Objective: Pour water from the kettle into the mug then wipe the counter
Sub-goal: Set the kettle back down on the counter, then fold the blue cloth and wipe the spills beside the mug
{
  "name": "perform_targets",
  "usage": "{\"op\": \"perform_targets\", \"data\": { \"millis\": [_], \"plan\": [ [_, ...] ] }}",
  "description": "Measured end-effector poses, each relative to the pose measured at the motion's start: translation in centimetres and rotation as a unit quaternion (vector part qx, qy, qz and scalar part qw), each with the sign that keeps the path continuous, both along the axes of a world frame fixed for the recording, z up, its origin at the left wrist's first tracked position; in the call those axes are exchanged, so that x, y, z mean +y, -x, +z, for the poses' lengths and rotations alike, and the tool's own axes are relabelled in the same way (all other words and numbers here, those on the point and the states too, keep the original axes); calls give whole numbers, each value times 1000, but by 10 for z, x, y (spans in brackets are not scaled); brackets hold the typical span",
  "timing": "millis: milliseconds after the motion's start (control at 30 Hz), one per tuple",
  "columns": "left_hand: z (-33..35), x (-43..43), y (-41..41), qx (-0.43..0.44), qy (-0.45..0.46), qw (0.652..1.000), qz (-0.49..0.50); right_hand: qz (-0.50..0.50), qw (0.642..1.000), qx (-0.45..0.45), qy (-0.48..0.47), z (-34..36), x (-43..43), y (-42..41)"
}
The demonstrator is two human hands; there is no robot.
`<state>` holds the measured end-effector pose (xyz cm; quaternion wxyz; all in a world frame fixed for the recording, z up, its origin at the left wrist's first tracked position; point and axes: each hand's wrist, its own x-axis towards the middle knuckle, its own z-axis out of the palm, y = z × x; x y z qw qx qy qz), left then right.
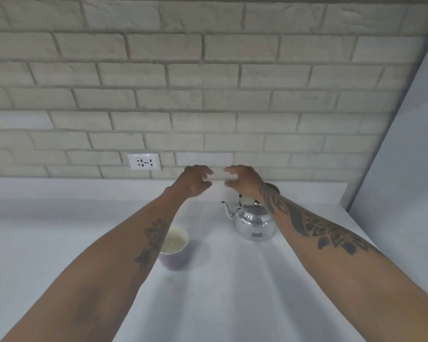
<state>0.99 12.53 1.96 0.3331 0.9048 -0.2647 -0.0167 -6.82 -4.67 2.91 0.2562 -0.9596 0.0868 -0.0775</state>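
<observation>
A shiny metal kettle [253, 224] stands upright on the white counter [232, 292], spout pointing left. Partly hidden under my left forearm, a purple mug [176, 255] with a pale inside sits to the kettle's left. Both arms are stretched out over the counter toward the wall. My left hand [194, 181] and my right hand [244, 180] hover side by side above and behind the kettle, fingers curled and apart, facing each other with a small gap. Neither hand holds anything. No cloth is in view.
A pale brick wall [208, 95] rises behind the counter, with a white power socket [144, 161] low on it, left of my hands. A plain grey panel [410, 156] closes off the counter's right end. A faint stain [169, 280] marks the counter near the mug.
</observation>
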Motion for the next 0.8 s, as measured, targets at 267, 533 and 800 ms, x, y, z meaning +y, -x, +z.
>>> {"op": "perform_targets", "data": {
  "millis": [267, 533, 800],
  "plan": [
    [-16, 136, 31, 5, -12, 996, 88, 102, 994, -8, -37, -18, 136, -13],
    [-75, 271, 89, 77, 4, 974, 212, 218, 975, 21, -30, -61, 274, -4],
    [-131, 333, 138, 187, -83, 912, 356, 260, 958, 121, 11, -116, 359, -4]
  ]
}}
